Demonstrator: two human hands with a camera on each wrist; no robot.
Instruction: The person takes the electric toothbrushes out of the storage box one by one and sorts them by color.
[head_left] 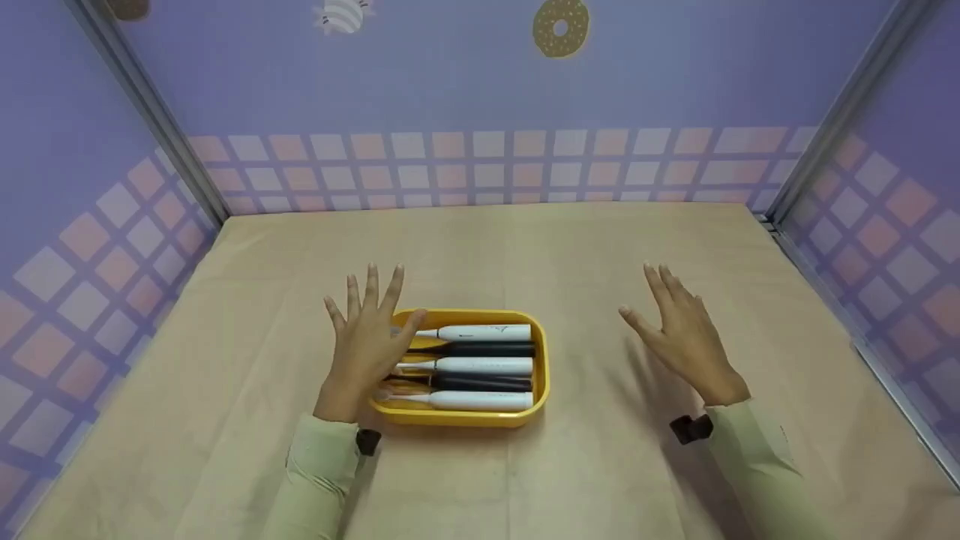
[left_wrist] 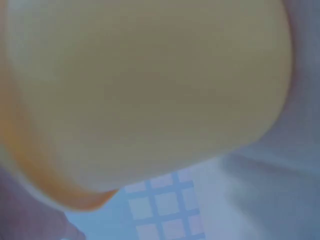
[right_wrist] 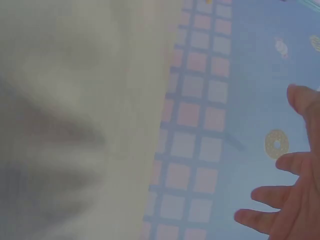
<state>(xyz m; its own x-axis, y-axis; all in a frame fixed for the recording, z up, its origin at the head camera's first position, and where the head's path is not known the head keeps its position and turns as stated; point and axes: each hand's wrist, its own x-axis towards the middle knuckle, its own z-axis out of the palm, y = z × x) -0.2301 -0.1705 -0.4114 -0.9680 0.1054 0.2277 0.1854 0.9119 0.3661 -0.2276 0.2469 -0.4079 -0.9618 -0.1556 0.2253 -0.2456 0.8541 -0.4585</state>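
Observation:
A yellow tray (head_left: 545, 375) holds several electric toothbrushes laid side by side, white ones such as the white toothbrush (head_left: 484, 400) alternating with dark ones such as the black toothbrush (head_left: 487, 349). Their handles point right. My left hand (head_left: 366, 341), fingers spread, overlaps the tray's left end and hides part of the brush heads. Close up in the left wrist view, the tray's side (left_wrist: 150, 100) fills most of the picture. Off to the right of the tray, my right hand (head_left: 682, 337) hovers over the table with fingers extended and nothing in it.
A beige cloth (head_left: 600, 247) covers the table. Purple walls with a checkered band (head_left: 487, 161) enclose it at the back and both sides, with metal posts (head_left: 840, 112) at the back corners. A small black wrist camera (head_left: 691, 429) sits at the right sleeve.

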